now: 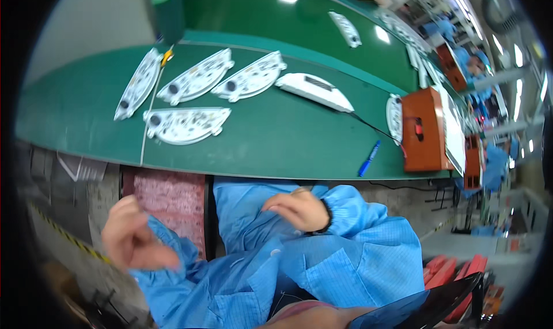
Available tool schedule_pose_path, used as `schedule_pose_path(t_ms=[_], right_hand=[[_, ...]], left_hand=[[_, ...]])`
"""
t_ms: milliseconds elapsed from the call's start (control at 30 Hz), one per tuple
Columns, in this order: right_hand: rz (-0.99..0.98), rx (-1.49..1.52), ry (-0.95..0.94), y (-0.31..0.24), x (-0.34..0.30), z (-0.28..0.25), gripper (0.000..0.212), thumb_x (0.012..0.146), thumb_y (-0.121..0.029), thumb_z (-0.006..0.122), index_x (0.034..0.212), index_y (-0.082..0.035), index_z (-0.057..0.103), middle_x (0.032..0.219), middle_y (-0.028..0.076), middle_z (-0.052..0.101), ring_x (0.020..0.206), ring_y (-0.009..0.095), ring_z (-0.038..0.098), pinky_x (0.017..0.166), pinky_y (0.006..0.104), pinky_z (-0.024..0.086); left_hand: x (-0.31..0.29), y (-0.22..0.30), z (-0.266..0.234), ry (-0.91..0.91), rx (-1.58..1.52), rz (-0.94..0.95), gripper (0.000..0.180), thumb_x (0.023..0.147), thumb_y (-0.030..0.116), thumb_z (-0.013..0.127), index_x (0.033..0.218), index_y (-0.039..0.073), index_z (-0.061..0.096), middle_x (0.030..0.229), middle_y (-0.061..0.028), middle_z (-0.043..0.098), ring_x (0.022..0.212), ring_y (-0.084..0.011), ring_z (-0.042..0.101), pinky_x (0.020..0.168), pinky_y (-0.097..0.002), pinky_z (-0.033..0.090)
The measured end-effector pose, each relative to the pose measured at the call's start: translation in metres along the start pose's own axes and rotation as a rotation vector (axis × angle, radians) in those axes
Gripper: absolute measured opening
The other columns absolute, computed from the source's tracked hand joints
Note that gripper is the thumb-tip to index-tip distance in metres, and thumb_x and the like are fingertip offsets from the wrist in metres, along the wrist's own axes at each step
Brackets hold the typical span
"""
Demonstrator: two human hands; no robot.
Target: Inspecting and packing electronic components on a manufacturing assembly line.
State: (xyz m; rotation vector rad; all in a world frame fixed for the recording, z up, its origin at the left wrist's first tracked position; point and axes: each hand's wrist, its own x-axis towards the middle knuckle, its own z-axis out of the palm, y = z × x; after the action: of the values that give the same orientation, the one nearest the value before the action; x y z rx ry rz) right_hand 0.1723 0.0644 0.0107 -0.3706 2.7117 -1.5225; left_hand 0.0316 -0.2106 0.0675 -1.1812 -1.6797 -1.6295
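Note:
Away from the bench edge, at the lower left, my left hand (137, 237) is raised with its fingers bent. It is smeared by motion, and I see nothing held in it. My right hand (299, 208), with a dark band at the wrist, hovers over my lap, its fingers loosely stretched to the left and holding nothing visible. On the green bench (271, 145) beyond my hands lie several white half-moon panels with parts showing, one of them a near panel (187, 125). To their right sits a white curved housing (314, 91) with a dark strip and a cable.
A blue marker (369, 158) lies by an orange-brown box (425, 130) at the right. Another white panel (394, 119) leans near that box. A green bin (168, 15) stands at the far left. Beyond is a green conveyor (247, 15) carrying a panel. A pink cushioned surface (173, 205) is below the bench.

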Motion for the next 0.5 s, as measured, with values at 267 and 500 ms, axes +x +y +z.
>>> schedule_pose_path(t_ms=[267,500], right_hand=[[0.230,-0.541,0.611,0.007,-0.032,-0.136,0.020,0.077,-0.006,0.067,0.097,-0.003,0.061,0.057,0.001,0.040,0.047,0.011,0.035,0.045,0.0257,0.031],[0.305,-0.827,0.569,0.073,-0.061,-0.202,0.022,0.076,-0.010,0.069,0.095,-0.003,0.060,0.078,0.010,0.054,0.063,0.022,0.055,0.055,0.0316,0.045]], left_hand=[[0.120,0.027,0.053,-0.313,-0.189,0.532,0.105,0.065,0.055,0.072,0.143,0.014,0.016,0.080,-0.0005,0.043,0.057,-0.0117,0.034,0.050,-0.0285,0.022],[0.142,0.049,0.078,-0.427,-0.122,0.486,0.110,0.051,0.056,0.078,0.139,0.019,0.025,0.081,0.0016,0.039,0.060,-0.0124,0.033,0.052,-0.0294,0.021]])
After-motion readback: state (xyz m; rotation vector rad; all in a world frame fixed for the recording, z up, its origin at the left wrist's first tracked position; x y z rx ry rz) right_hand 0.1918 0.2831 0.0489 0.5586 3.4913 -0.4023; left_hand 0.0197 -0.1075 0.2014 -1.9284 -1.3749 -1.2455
